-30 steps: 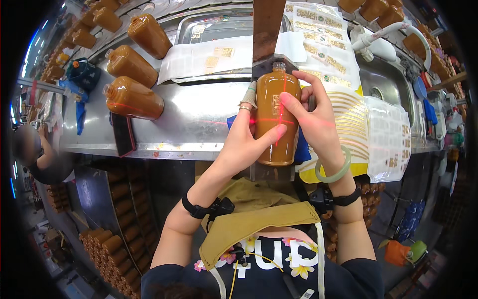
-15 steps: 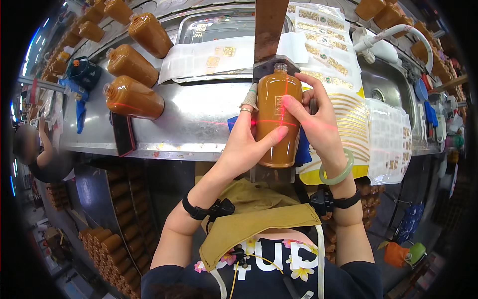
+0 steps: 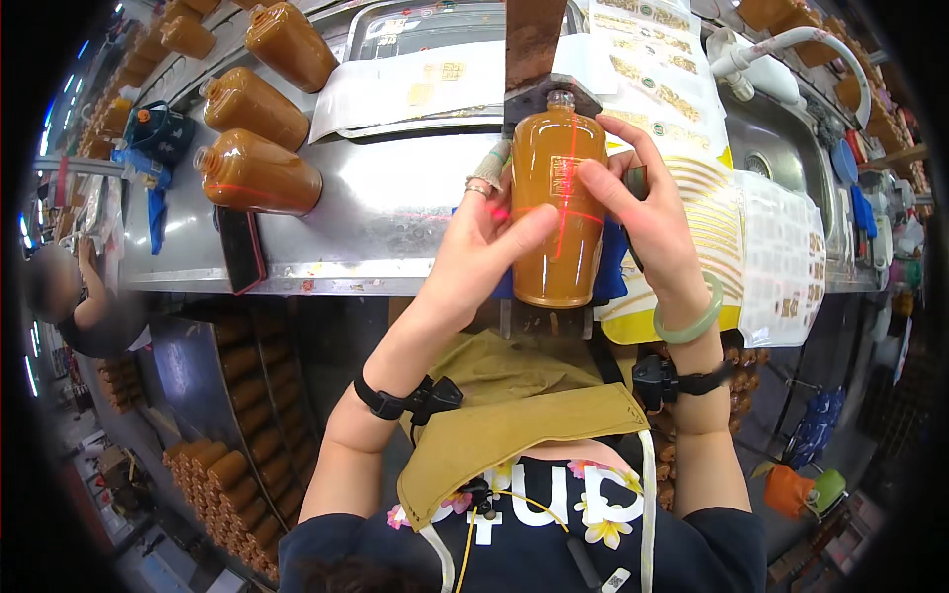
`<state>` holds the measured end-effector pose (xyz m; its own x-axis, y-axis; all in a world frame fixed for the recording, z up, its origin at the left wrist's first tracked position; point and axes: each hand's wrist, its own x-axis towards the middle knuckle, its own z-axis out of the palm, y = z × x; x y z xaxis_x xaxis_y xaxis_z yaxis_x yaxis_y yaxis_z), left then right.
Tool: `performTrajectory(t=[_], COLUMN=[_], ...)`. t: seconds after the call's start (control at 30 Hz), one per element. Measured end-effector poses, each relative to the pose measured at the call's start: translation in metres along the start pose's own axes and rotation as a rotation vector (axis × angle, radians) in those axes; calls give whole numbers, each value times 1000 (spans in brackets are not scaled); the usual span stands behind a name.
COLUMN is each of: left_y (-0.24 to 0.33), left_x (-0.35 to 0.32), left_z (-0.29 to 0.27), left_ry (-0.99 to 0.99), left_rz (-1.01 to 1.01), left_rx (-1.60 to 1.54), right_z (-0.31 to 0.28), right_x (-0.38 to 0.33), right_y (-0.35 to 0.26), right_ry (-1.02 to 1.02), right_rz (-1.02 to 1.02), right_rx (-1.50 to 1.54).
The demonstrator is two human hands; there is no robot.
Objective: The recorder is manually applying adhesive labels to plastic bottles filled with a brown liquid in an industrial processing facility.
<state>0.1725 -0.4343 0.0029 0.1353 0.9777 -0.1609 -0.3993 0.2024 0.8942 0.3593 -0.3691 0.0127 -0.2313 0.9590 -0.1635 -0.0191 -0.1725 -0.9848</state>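
A glossy caramel-brown bottle point(image 3: 556, 242) is between my hands, its clear neck pointing away from me. A small square gold decal point(image 3: 565, 176) sits on its upper front face. My left hand point(image 3: 484, 242) grips the bottle's left side, thumb across the front and a cloth cover on one finger. From the right, my right hand point(image 3: 652, 208) holds it with the thumb at the decal's edge; some fingers are hidden behind the glass. Thin red light lines cross on the bottle below the decal. Blue cloth point(image 3: 611, 262) shows under it.
Three similar bottles point(image 3: 259, 170) lie at the left above a dark phone point(image 3: 240, 249). Decal sheets point(image 3: 781, 252) cover the right side, beside a sink point(image 3: 791, 148) with a white tap. A metal tray point(image 3: 450, 44) and a brown upright post point(image 3: 534, 44) stand beyond.
The whole view has shifted, so the bench appears higher. My right thumb has slid off the decal toward its right edge, uncovering it. My left thumb has drawn slightly left on the bottle.
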Motion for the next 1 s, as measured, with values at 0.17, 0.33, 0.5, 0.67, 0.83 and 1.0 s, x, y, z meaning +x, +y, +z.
performTrajectory(t=[0.17, 0.33, 0.5, 0.67, 0.83, 1.0], left_y=[-4, -4, -5, -4, -5, -9], left_x=[2, 1, 1, 0, 0, 0], left_z=[8, 9, 9, 8, 8, 11], left_ry=[28, 30, 27, 23, 36, 90], left_rz=[-4, 31, 30, 27, -8, 43], left_rx=[74, 93, 88, 77, -56, -40], right_z=[3, 3, 4, -4, -16, -4], right_x=[-1, 0, 2, 0, -18, -62], right_y=[1, 1, 4, 5, -2, -8], right_ry=[29, 21, 26, -40, 68, 107], right_rz=[-4, -23, -30, -44, -30, -181], right_rx=[-94, -83, -66, -17, 114, -16])
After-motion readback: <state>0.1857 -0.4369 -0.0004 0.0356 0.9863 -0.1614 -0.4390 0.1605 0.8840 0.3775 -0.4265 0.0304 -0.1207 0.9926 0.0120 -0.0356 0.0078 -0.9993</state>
